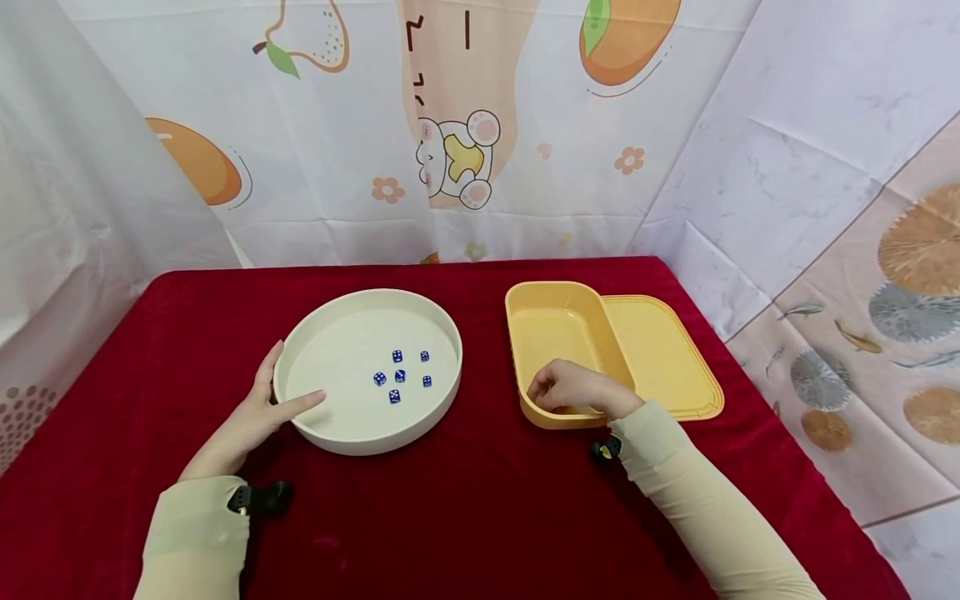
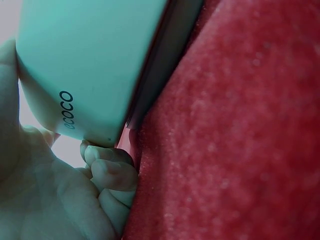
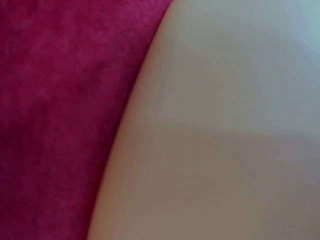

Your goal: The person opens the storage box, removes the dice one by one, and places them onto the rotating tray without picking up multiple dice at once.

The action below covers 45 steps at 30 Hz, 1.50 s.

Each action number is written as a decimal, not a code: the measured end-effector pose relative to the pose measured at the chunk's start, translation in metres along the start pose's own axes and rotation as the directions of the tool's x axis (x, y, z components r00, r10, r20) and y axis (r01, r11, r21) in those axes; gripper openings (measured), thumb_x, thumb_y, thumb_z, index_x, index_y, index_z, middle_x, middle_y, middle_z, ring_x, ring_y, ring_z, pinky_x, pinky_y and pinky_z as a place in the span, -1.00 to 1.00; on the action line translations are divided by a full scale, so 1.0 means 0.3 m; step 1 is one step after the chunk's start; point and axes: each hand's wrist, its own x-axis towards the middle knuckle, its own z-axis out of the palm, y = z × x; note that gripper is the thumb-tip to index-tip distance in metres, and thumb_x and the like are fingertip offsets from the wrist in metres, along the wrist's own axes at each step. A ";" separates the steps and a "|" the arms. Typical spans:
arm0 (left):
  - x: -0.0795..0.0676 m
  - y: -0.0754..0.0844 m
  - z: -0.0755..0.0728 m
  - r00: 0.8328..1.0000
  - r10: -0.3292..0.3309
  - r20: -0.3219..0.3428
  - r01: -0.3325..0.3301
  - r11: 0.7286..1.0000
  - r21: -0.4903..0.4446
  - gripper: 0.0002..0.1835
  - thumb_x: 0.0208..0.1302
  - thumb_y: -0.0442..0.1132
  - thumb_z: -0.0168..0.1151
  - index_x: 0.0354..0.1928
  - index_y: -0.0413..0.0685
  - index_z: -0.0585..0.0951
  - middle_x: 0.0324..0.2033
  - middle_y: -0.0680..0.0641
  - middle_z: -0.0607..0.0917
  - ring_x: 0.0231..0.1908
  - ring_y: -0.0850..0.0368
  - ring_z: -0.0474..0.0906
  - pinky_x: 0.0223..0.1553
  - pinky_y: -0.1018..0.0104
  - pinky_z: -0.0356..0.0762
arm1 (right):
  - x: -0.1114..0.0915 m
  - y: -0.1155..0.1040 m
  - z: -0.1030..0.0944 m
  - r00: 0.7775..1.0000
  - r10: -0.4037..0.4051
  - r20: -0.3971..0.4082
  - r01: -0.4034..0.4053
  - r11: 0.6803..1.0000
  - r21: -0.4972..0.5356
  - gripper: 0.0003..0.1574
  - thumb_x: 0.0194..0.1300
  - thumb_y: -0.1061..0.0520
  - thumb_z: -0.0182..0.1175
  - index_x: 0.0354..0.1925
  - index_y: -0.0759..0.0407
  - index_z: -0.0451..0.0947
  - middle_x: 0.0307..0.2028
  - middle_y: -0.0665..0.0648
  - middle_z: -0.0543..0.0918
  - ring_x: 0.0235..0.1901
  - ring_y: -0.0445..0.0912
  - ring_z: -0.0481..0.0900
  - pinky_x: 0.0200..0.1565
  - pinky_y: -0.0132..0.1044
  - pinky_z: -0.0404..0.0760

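Note:
A round cream tray (image 1: pixel 330 342) with a raised rim stands on the red cloth, several small blue dice (image 1: pixel 400 376) lying inside it. My left hand (image 1: pixel 258 417) holds the tray at its near left side, the thumb reaching over the rim. In the left wrist view, curled fingers (image 2: pixel 115 172) lie against the foot of the tray's outer wall (image 2: pixel 95 65). My right hand (image 1: pixel 573 387) is down inside a yellow rectangular container (image 1: pixel 558 333), at its near end. Its fingers are bent with the tips low; I cannot tell whether they pinch anything.
A flat yellow lid (image 1: pixel 660 354) lies right of the container, partly under its edge. The red cloth (image 1: pixel 480 517) covers the table. Printed curtains (image 1: pixel 337 167) hang behind and at both sides. Blurred pale surface (image 3: pixel 215 125) fills much of the right wrist view.

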 end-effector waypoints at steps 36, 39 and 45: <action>-0.009 0.001 0.003 1.000 -0.011 -0.015 0.011 1.000 0.009 0.21 0.32 0.12 0.25 0.50 0.38 -0.59 0.55 -0.13 -0.47 0.52 -0.28 -0.46 0.38 -0.47 -0.24 | -0.002 0.004 0.002 1.000 -0.022 0.000 0.022 0.998 -0.055 -0.76 0.16 0.39 0.17 -0.23 0.37 0.72 -0.44 0.01 0.66 -0.48 -0.22 0.41 -0.32 -0.40 0.48; -0.009 0.001 0.003 1.000 -0.008 -0.017 0.008 1.000 0.011 0.21 0.32 0.12 0.25 0.50 0.37 -0.58 0.55 -0.13 -0.47 0.52 -0.28 -0.46 0.38 -0.47 -0.23 | -0.005 0.000 0.000 1.000 -0.022 0.002 0.022 0.999 -0.042 -0.75 0.15 0.39 0.16 -0.23 0.38 0.72 -0.48 -0.03 0.62 -0.50 -0.22 0.39 -0.34 -0.40 0.46; -0.011 0.003 0.003 1.000 -0.017 -0.017 0.017 1.000 0.011 0.20 0.32 0.13 0.25 0.49 0.40 -0.59 0.55 -0.15 -0.45 0.52 -0.30 -0.45 0.37 -0.49 -0.24 | -0.010 -0.002 -0.003 1.000 -0.023 -0.002 0.023 1.000 -0.004 -0.74 0.15 0.39 0.16 -0.20 0.40 0.71 -0.47 -0.02 0.64 -0.51 -0.22 0.39 -0.35 -0.40 0.48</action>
